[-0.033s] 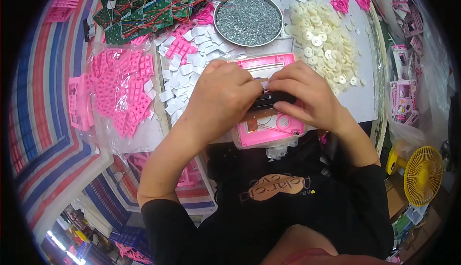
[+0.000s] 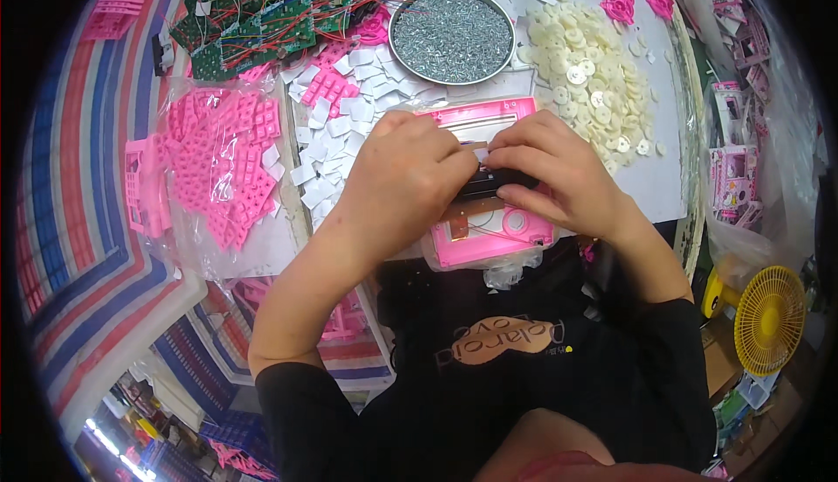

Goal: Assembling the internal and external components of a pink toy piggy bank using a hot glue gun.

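A pink plastic toy housing (image 2: pixel 491 244) lies open side up on a clear plastic bag (image 2: pixel 511 274) in front of me. Across its middle sits a black rectangular part (image 2: pixel 478 187), with a brown strip (image 2: pixel 469 209) along its near side. My left hand (image 2: pixel 415 163) is closed at the left end of the black part; what its fingertips pinch is hidden. On the right end rest the bent fingers and thumb of my right hand (image 2: pixel 559 172), gripping the black part from far and near sides. Between the fingertips shows a small whitish piece.
A round tin of small screws (image 2: pixel 452 35) stands beyond the housing. Cream discs (image 2: pixel 594 80) are heaped right of it, white paper squares (image 2: pixel 336 137) left. Further left lie bagged pink button pieces (image 2: pixel 223 159) and green circuit boards with wires (image 2: pixel 262 32). A yellow fan (image 2: pixel 768 320) is lower right.
Almost nothing differs; my left hand has shifted very slightly at the black part. The housing and my right hand stay in place.
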A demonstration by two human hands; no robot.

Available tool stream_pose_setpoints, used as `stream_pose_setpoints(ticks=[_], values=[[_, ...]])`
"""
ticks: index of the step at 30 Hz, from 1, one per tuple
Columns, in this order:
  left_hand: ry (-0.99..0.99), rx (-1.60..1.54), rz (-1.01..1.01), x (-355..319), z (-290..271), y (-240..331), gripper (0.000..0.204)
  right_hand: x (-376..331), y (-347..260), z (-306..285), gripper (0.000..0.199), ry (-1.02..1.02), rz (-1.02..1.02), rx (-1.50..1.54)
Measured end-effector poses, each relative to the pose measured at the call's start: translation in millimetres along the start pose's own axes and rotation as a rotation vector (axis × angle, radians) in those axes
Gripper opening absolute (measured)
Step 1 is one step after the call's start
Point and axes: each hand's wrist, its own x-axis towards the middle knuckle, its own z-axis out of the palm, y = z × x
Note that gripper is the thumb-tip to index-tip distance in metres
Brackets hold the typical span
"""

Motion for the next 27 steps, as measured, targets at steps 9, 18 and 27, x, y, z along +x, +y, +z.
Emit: stream_pose_setpoints(ticks=[9,18,27], values=[[-0.022,-0.402,-0.435,-7.4,7.0,11.4,0.018,10.0,-12.5,-9.1,0.032,-0.135,-0.072,-0.212],[-0.293,-0.526,-0.610,23.1,-5.0,0.1,0.017,8.9,-50.7,-0.4,0.033,-0.135,-0.068,-0.659],[-0.273,-0.434,-0.478,24.6,-2.5,-3.5,0.017,12.8,-32.4,-25.9,0.036,-0.190,-0.039,-0.246]])
